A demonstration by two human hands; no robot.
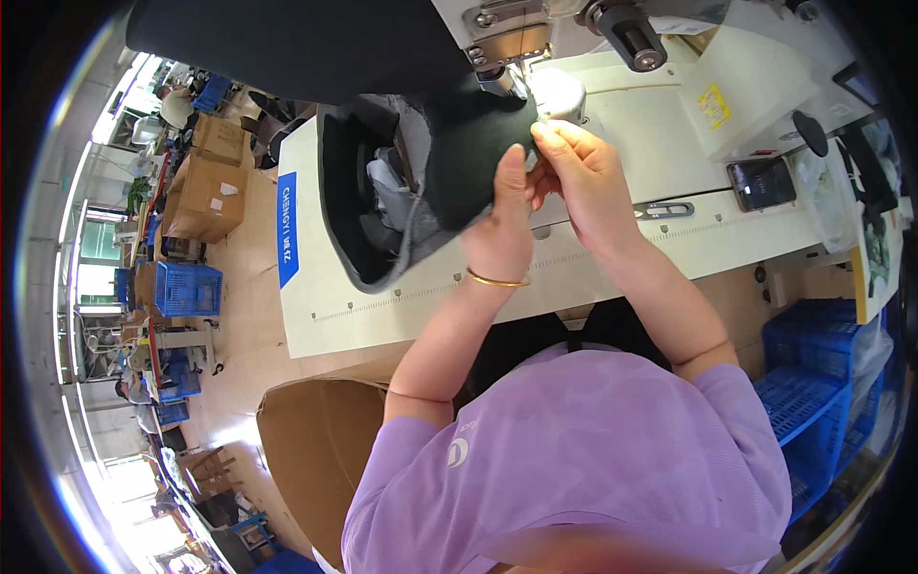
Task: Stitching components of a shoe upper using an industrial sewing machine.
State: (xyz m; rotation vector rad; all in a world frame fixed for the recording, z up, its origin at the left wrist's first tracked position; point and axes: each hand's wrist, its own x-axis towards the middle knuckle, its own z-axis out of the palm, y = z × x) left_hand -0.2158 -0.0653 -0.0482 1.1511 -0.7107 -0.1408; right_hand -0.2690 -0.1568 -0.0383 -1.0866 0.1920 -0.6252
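Observation:
A black, hollow sewn fabric piece point(473, 143) with a grey lining sits on the bed of a sewing machine point(516, 43). Its wide opening faces left, and some grey material shows inside. The edge of the piece lies at the presser foot point(519, 86). My left hand point(505, 220), thumb raised, grips the near edge of the fabric; its fingers are partly hidden. Close beside it, my right hand point(579, 177) pinches the edge just in front of the presser foot, thumb and forefinger pressed together.
A white table point(382, 320) with a ruler scale carries a phone point(762, 184) and a small metal slide plate point(664, 209) on the right. Blue crates point(808, 383) stand at lower right. An open cardboard box point(316, 430) is near my left side.

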